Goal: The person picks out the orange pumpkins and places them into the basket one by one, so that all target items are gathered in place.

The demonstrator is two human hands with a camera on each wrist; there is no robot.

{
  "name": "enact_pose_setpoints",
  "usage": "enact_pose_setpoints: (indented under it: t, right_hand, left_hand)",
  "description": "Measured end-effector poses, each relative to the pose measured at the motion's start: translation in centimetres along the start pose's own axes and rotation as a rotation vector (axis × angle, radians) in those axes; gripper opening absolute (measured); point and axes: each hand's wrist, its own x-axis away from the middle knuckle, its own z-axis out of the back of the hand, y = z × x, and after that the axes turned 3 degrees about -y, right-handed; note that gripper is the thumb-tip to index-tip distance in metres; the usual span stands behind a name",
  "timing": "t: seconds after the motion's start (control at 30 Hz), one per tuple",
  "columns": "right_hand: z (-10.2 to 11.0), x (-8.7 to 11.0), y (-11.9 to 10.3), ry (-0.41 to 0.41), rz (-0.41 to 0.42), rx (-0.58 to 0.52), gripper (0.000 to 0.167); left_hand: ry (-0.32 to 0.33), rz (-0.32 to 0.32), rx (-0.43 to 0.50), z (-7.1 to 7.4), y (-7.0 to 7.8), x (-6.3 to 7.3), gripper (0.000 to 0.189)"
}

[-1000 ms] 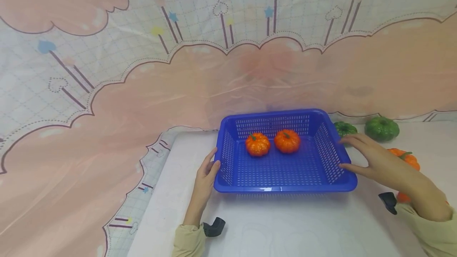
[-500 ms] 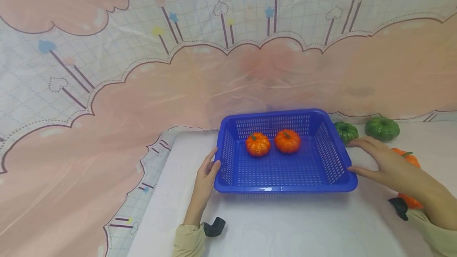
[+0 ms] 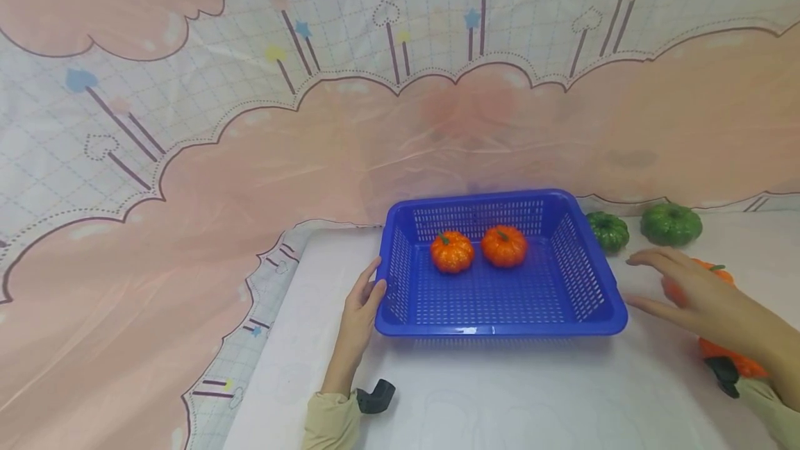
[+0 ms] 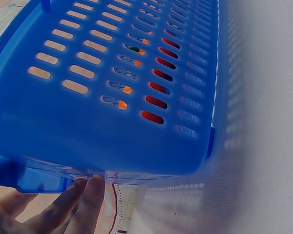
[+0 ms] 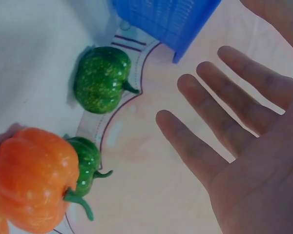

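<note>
A blue plastic basket (image 3: 494, 330) with slotted walls stands on the white table, holding two small orange pumpkins (image 3: 452, 252) side by side toward its back. At its left side, my left hand (image 3: 357, 314) touches the outer wall just by the rim. The left wrist view shows those fingers (image 4: 91, 200) fairly straight, tips against the blue plastic. My right hand (image 3: 706, 301) is in the air off the basket's right end, fingers spread and holding nothing. Beneath and behind it lie orange pumpkins (image 3: 740, 361), partly hidden by the hand and forearm.
Two green pumpkins (image 3: 671, 224) sit at the back right of the table, one close beside the basket. In the right wrist view, a larger orange pumpkin (image 5: 36, 178) overlaps one of the green ones. A patterned pink and white cloth (image 3: 281, 158) hangs behind the table.
My right hand has come away from the basket's right rim and moved to the right, uncovering the nearer green pumpkin. The left hand and the basket have stayed put.
</note>
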Motion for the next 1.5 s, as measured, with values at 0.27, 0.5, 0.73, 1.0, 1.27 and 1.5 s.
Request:
enact_pose_setpoints:
  t: [0.27,0.5,0.73,1.0,1.27,1.5]
  right_hand:
    - [-0.2,0.7,0.9,0.009,-0.016,0.036,0.052]
    - [-0.6,1.5,1.7,0.051,0.003,0.095,0.053]
    - [-0.6,2.5,2.7,0.083,0.033,0.138,0.061]
    - [-0.3,3.3,3.6,-0.112,-0.138,0.113,0.067]
    - [-0.2,4.1,4.8,-0.156,-0.192,0.099,0.072]
    - [-1.0,5.1,5.6,-0.052,-0.169,0.102,0.071]
  left_hand:
    - [0.001,0.009,0.004,-0.1,0.1,0.0,0.052]
    - [0.003,0.005,0.005,-0.1,0.1,0.1,0.052]
    - [0.003,0.007,0.007,0.0,0.0,0.1,0.052]
    - [0.005,0.004,0.002,-0.2,0.1,0.1,0.052]
    - [0.006,0.006,0.015,-0.2,0.2,0.1,0.051]
    - [-0.001,-0.001,0.025,0.0,0.1,0.1,0.052]
